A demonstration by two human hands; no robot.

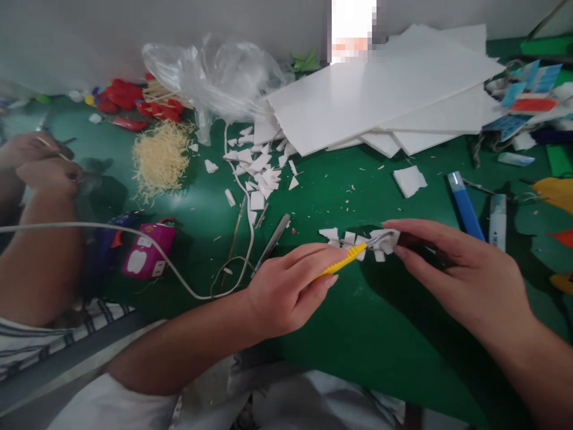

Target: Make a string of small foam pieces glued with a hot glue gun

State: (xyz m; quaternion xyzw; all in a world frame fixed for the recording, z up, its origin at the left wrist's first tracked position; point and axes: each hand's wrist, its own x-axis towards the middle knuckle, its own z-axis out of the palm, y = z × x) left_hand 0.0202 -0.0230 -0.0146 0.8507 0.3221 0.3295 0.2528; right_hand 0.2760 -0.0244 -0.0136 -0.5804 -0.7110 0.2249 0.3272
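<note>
My left hand (pixel 290 292) is closed around a yellow-handled craft knife (pixel 342 264). The knife's thin metal end points right and touches a small white foam piece (pixel 388 241). Pinched between thumb and fingers of my right hand (pixel 470 278) is that same foam piece. Several more cut foam bits (pixel 349 240) lie just left of it, under and beside the knife's tip. I cannot make out whether these bits are joined together.
White foam sheets (pixel 358 101) are stacked at the back, near foam scraps (pixel 264 173) and a plastic bag (pixel 224 77). A white cable (pixel 179 275) loops past a magenta box (pixel 150 251). Blue marker (pixel 465 203) lies right. At left, another person's hands (pixel 45 164) hold a thin stick.
</note>
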